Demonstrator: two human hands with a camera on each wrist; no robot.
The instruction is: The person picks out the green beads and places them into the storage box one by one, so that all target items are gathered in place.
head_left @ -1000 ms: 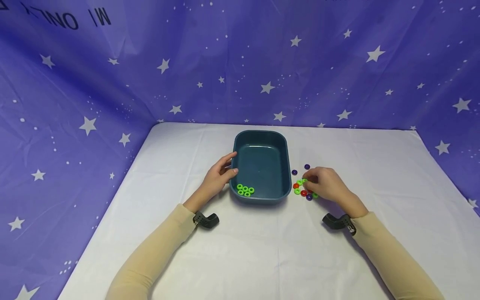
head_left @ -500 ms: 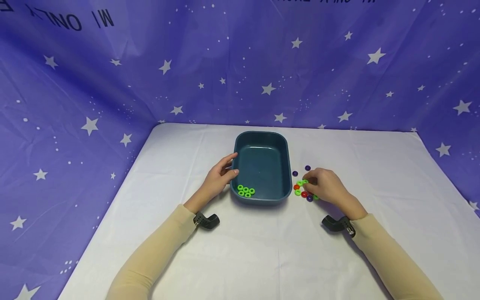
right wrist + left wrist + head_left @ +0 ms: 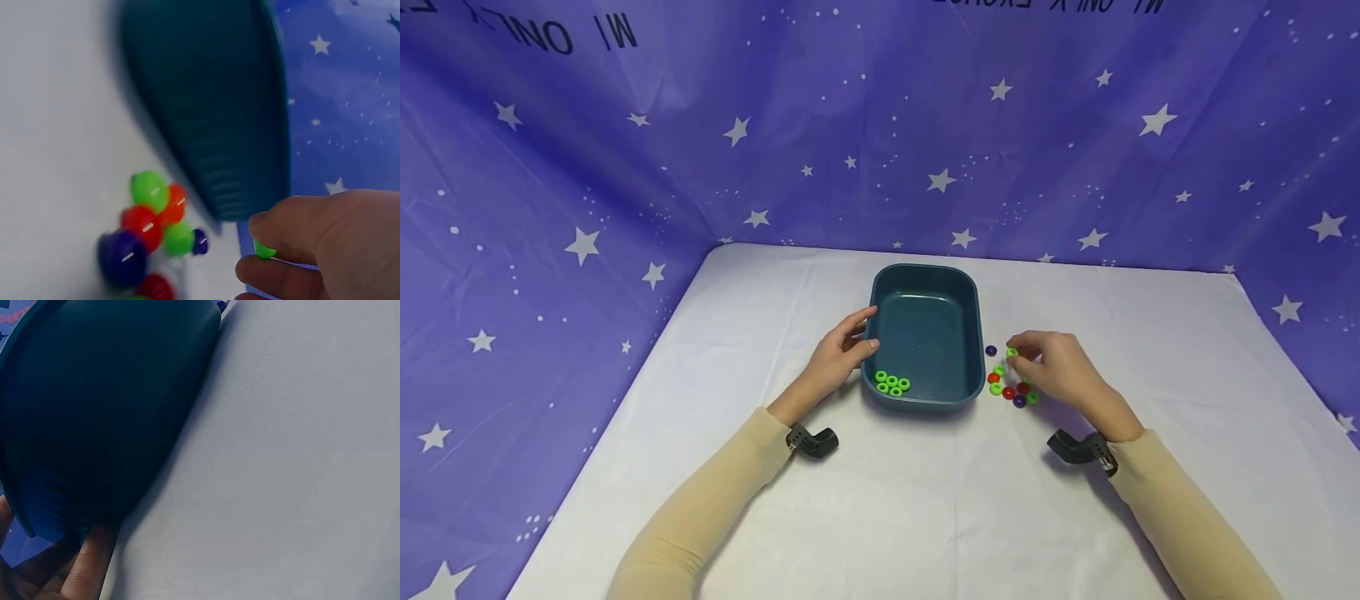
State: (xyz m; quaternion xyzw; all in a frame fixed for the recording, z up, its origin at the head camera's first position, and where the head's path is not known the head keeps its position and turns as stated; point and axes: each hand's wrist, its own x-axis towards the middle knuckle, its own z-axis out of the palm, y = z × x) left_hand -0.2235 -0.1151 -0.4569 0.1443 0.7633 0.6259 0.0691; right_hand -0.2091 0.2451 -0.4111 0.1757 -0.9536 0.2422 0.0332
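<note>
A dark teal plastic basin point(image 3: 927, 333) stands mid-table, several green ring beads point(image 3: 892, 381) lying in its near left corner. My left hand point(image 3: 838, 350) holds its left side, thumb at the rim; in the left wrist view the fingers point(image 3: 90, 562) press the outer wall. To the right of the basin, thumb and forefinger of my right hand point(image 3: 1056, 364) pinch one green bead point(image 3: 265, 250), raised over a small pile. That pile mixes green, red point(image 3: 142, 226) and dark purple beads point(image 3: 123, 259). The hand hides part of it.
A white cloth point(image 3: 910, 500) covers the table. Behind it and at both sides hangs a purple star-printed curtain point(image 3: 820, 108). One purple bead point(image 3: 991, 351) lies close to the basin's right wall.
My right hand has lifted slightly from the pile with a green bead between its fingertips, uncovering more red and green beads. My left hand stays at the basin. The head view has shifted slightly.
</note>
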